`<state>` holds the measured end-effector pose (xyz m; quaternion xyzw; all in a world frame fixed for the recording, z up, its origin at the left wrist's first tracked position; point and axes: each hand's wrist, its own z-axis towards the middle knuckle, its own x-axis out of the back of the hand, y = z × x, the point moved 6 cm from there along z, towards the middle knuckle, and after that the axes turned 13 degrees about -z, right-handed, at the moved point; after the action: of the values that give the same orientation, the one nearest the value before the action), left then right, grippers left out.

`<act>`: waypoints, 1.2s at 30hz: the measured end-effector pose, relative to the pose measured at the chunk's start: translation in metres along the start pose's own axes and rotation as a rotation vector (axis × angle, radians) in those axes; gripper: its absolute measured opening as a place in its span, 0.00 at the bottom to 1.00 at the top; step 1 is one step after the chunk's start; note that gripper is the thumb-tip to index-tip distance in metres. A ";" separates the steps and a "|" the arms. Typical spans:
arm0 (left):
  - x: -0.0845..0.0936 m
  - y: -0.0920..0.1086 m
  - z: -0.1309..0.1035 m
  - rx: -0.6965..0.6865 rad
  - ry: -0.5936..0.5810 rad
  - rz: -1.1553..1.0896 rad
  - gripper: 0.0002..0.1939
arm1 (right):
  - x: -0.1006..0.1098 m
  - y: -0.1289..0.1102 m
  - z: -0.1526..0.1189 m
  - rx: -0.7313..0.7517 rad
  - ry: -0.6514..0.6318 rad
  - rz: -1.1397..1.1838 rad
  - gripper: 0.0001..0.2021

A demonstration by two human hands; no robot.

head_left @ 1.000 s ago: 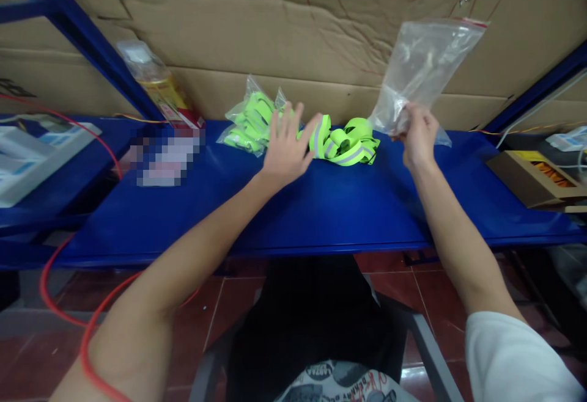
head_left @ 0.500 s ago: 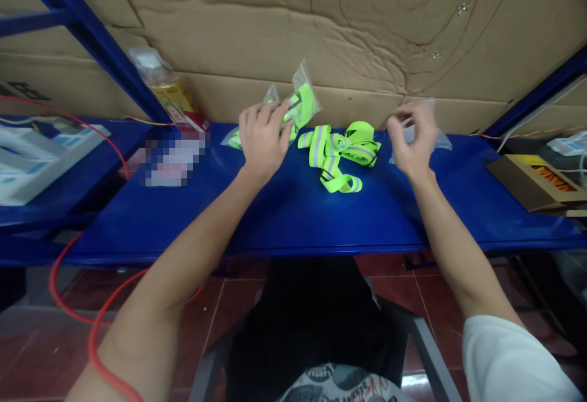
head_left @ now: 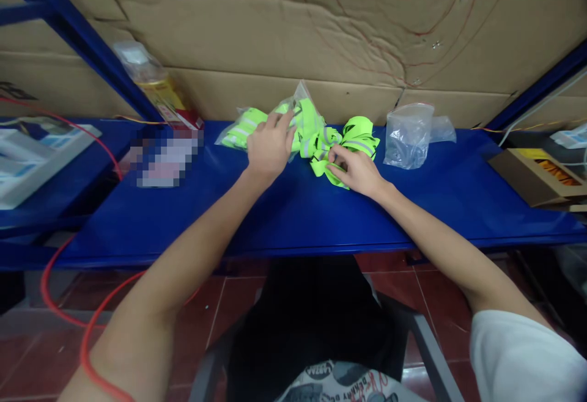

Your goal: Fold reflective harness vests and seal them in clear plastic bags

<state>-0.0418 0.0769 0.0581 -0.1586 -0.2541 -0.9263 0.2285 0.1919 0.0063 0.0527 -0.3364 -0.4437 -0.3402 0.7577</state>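
At the back of the blue table, my left hand [head_left: 269, 148] has its fingers bent over a clear zip bag [head_left: 308, 118] of neon yellow-green reflective strap. Another bag of such strap [head_left: 245, 127] lies just left of those fingers. My right hand [head_left: 360, 171] reaches in from the right, thumb and fingers closed on a loose reflective strap [head_left: 360, 133] with silver stripes, gathered into a bundle. The fingers partly cover the strap's lower loops. Off to the right, an opened clear plastic bag [head_left: 408, 136] leans against the cardboard, touched by neither hand.
A cardboard wall [head_left: 257, 41] stands behind the blue table [head_left: 293, 219]. A bottle [head_left: 149, 78] is at the back left, near a blurred-out patch. On the right is an open cardboard box [head_left: 536, 176]. A red hose [head_left: 87, 335] loops below left.
My right hand has left the clear bag at the right and come left onto the loose strap. The left hand has lowered its bag beside the strap.
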 end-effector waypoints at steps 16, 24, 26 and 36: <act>0.014 0.065 0.000 -0.035 0.131 -0.104 0.32 | -0.005 -0.010 0.009 0.205 0.031 0.170 0.43; -0.019 0.074 -0.010 -0.094 -0.184 -0.331 0.31 | 0.010 0.042 0.008 -0.305 0.257 0.658 0.42; -0.028 0.067 -0.013 -0.069 -0.265 -0.361 0.34 | 0.010 0.044 0.009 -0.323 0.242 0.720 0.41; -0.020 0.069 -0.012 -0.011 -0.091 -0.363 0.20 | 0.020 0.021 0.004 0.068 0.308 0.293 0.51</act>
<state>0.0079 0.0249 0.0676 -0.1532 -0.2838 -0.9455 0.0448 0.2147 0.0163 0.0682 -0.3157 -0.2801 -0.2588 0.8689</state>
